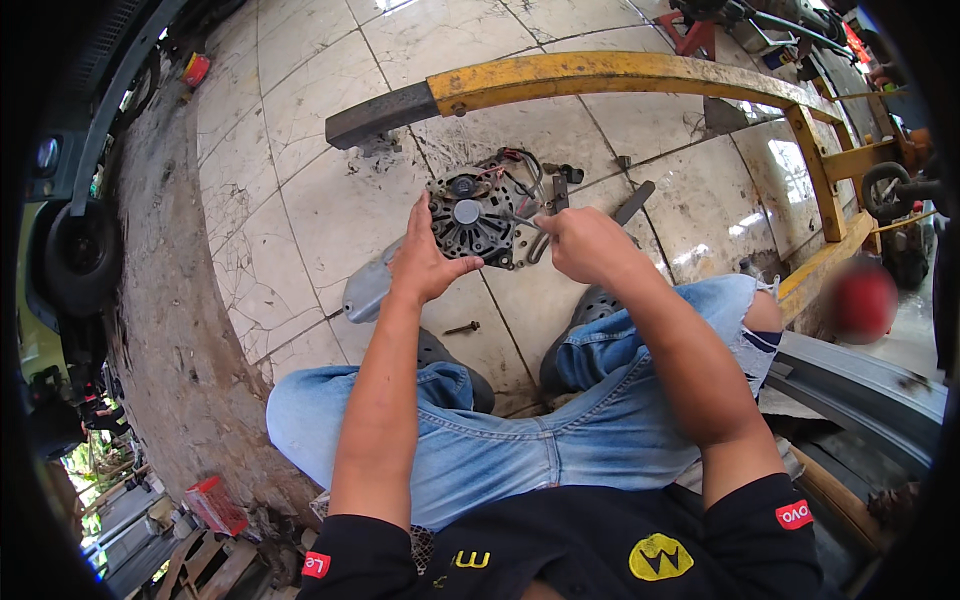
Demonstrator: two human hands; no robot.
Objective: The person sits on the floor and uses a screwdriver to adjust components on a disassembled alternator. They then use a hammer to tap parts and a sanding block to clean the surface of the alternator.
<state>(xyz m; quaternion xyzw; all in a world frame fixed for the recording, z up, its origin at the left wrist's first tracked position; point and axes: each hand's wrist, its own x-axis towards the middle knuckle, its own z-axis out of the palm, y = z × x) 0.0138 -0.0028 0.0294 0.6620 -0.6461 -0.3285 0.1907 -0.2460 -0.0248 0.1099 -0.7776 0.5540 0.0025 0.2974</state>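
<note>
A round, grey-black alternator (466, 235) with a finned end and pale centre cap lies on the tiled floor between my feet. My left hand (424, 258) cups its near left edge, fingers along the side and thumb spread along the near rim. On the other side, my right hand (578, 240) is closed on a thin metal tool (518, 217) that reaches toward the alternator's right edge. The kind of tool is hard to make out under my fingers. Wires (522, 160) stick out from the alternator's far right.
A yellow metal beam (600, 75) with a dark end spans the floor beyond. A grey rounded piece (368, 290) lies by my left wrist. Close to my feet is a bolt (461, 328). A flat dark bar (634, 203) and small parts lie right of the alternator.
</note>
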